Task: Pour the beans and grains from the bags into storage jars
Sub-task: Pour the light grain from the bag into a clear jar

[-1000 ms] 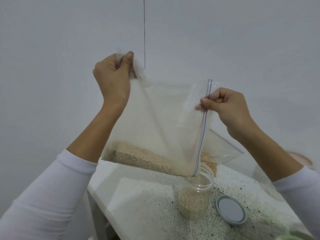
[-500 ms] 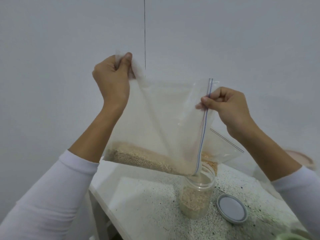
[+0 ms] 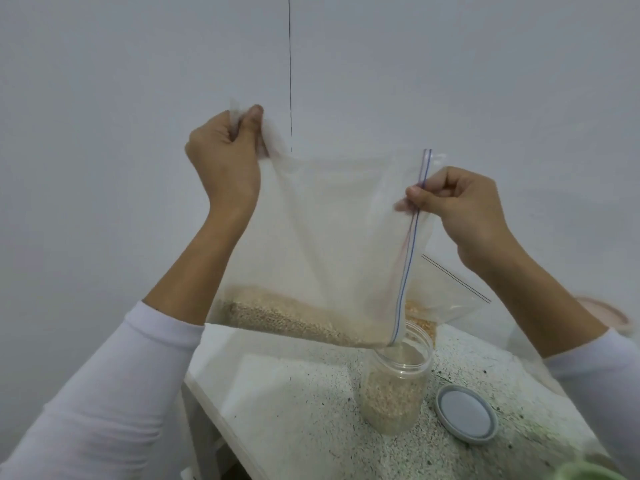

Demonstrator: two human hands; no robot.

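A clear zip bag [image 3: 332, 237] hangs tilted in the air, with tan grains [image 3: 294, 318] lying along its lower edge. My left hand [image 3: 225, 161] grips the bag's raised bottom corner. My right hand [image 3: 460, 209] pinches the zip edge with its blue and red stripe. The bag's open lower corner sits at the mouth of a clear plastic jar [image 3: 394, 389] that stands on the speckled table [image 3: 304, 417], roughly half filled with the same grains.
The jar's grey lid [image 3: 465, 414] lies flat just right of the jar. A second zip bag [image 3: 446, 299] with yellowish grains sits behind the jar. A pink rim [image 3: 609, 313] shows at far right, something green [image 3: 585, 472] at the bottom right corner. The table's left edge runs diagonally.
Both hands hold almost the same pose. The grains in the bag have slid a little toward the lower corner and the level in the jar has risen slightly.
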